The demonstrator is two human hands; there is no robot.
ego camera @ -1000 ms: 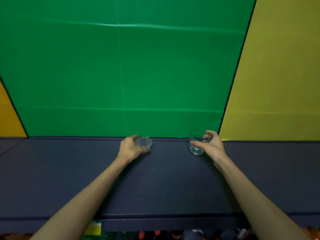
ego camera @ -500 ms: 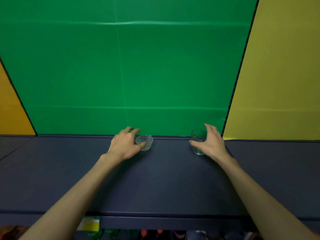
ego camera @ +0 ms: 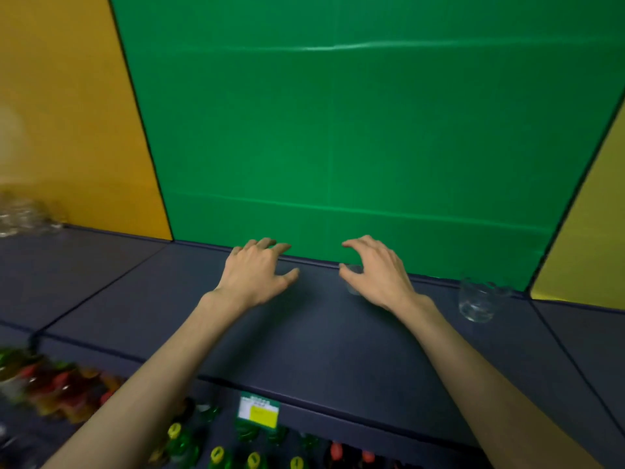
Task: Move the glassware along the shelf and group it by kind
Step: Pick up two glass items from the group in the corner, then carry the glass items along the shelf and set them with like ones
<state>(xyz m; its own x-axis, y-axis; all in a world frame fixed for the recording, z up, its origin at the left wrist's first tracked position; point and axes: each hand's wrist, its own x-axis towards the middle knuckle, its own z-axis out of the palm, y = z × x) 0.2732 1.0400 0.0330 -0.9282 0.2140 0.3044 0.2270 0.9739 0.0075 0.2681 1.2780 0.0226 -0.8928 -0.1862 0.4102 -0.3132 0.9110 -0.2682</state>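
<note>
A clear tumbler (ego camera: pixel 476 303) stands on the dark blue shelf (ego camera: pixel 314 336) at the right, near the back wall. A small ribbed glass bowl (ego camera: pixel 353 279) sits on the shelf further left, blurred and partly hidden behind the thumb of my right hand (ego camera: pixel 377 271). That hand hovers over the bowl with fingers spread and grips nothing. My left hand (ego camera: pixel 257 270) hovers palm down to the left of it, fingers apart and empty. A blurred cluster of glassware (ego camera: pixel 23 214) stands at the far left end of the shelf.
Green and yellow panels form the back wall directly behind the shelf. Below the shelf's front edge are a price label (ego camera: pixel 258 410), bottles with yellow caps (ego camera: pixel 216 453) and red caps (ego camera: pixel 334 450), and coloured packages (ego camera: pixel 50 380) at the lower left.
Both hands have let go of the bowl and the tumbler, which stay on the shelf. The view has swung left, and my hands have moved left, the right one now over the bowl.
</note>
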